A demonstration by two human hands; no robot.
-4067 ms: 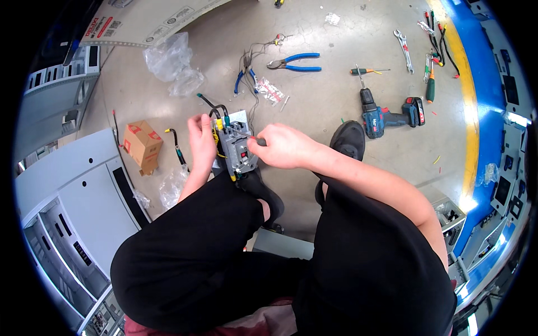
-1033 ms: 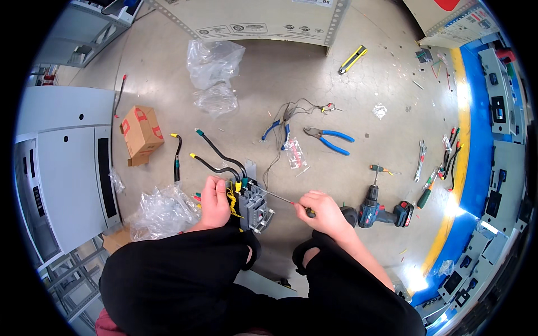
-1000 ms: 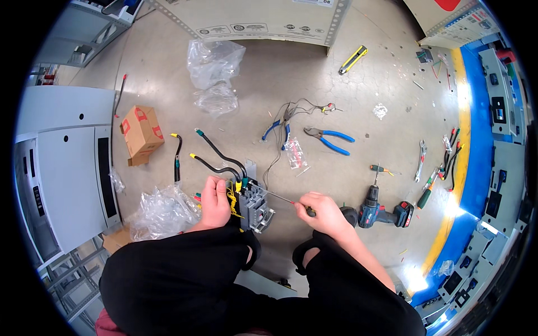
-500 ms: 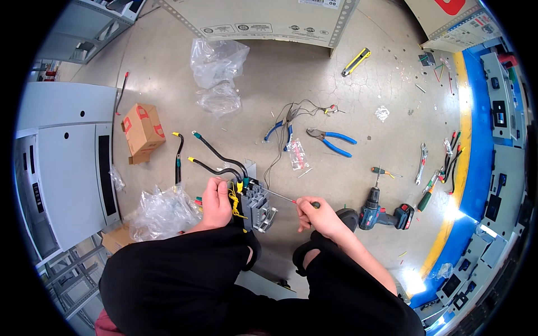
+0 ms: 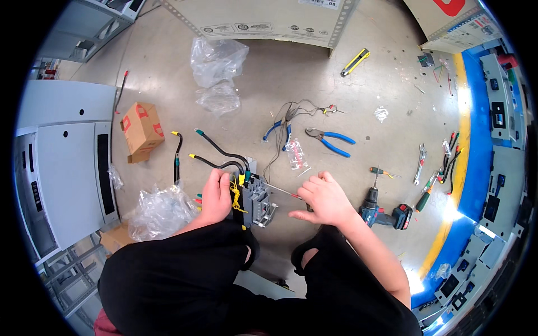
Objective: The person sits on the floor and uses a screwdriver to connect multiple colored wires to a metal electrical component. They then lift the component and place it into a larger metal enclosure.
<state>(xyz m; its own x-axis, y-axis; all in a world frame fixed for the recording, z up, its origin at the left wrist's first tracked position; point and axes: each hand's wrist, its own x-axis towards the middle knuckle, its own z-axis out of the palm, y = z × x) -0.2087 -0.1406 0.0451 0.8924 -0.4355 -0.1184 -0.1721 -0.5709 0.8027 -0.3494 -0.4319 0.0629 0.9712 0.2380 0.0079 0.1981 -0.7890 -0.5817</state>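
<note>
Your left hand (image 5: 216,193) wraps the grey breaker-type device (image 5: 259,199), holding it upright against your knee on the concrete floor (image 5: 358,95). Black cables (image 5: 221,157) with green and yellow ends already run into its top, and a yellow tie (image 5: 236,196) hangs down its side, so part of the wiring looks done. Your right hand (image 5: 324,199) is closed around a thin screwdriver (image 5: 280,191); its tip points at the device's right side, just beside or touching it, contact too small to tell. Judgement: you are mid-way, working on a terminal. Loose thin wires (image 5: 297,109), blue-handled pliers (image 5: 330,139) and a second blue-handled pair (image 5: 277,127) lie untouched further out, so more conductors likely remain. One black cable (image 5: 177,157) lies apart, unconnected. The cordless drill (image 5: 384,211) rests just beside your right wrist.
</note>
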